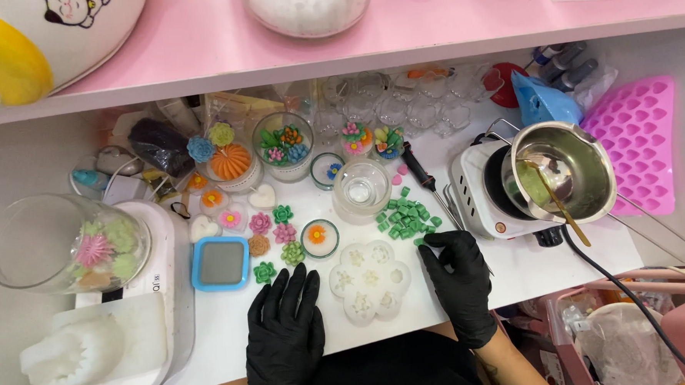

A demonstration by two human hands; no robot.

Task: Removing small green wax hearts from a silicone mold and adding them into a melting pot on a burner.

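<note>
Head view: white mould (370, 281) between gloved hands, perhaps untouched

Both hands wear black gloves. The left hand (284, 334) lies palm down, fingers (294, 287) extended and slightly spread, pointing away from the body; it holds nothing. The right hand (462, 283) is also palm down, its wrist angled inward, fingers curled at the tips with the forefinger and thumb drawn close together. A bare right forearm (512, 366) shows below the glove cuff.
</note>
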